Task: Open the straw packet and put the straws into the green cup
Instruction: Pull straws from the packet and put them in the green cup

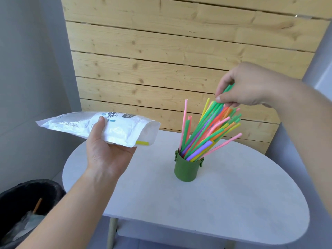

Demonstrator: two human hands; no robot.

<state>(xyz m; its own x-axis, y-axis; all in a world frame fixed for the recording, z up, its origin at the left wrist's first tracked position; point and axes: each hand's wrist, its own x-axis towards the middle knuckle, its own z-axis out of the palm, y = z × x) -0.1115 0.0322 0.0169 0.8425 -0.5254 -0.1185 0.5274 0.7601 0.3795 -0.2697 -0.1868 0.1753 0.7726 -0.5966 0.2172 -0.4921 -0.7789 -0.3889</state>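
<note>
A small green cup (186, 169) stands upright on the white oval table (215, 203). Several coloured straws (206, 133) stand in it, fanned out and leaning right. My right hand (246, 87) is above the cup and pinches the top ends of a few green straws. My left hand (106, 151) holds the white plastic straw packet (115, 126) in the air, left of the cup, lying roughly level with its mouth toward the cup. One yellow straw end (142, 143) shows inside the packet near its mouth.
A black bin (27, 203) lined with a bag stands on the floor at the lower left, with some rubbish inside. A wall of pale wooden planks (179, 51) rises right behind the table. Grey walls flank it.
</note>
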